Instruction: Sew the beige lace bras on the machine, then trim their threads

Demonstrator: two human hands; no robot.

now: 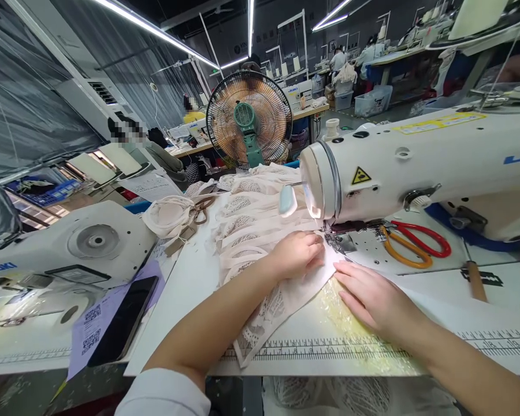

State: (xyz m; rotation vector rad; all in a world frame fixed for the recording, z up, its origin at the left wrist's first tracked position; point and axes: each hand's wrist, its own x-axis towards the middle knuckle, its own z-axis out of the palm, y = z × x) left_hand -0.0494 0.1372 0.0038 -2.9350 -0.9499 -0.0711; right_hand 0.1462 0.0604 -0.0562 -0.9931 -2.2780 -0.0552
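Note:
A white sewing machine stands across the right of the white table. A strip of pale pink lace fabric lies under its needle foot and runs toward me. My left hand presses flat on the lace just left of the foot, fingers curled over the cloth. Resting on the table at the fabric's right edge, my right hand has its fingers together and its fingertips touching the lace near the foot. More lace pieces are stacked behind my left hand.
Red and orange scissors lie on the machine bed, a wooden-handled tool beside them. A second machine, a dark phone and papers sit at left. A standing fan is behind. Other people work at far tables.

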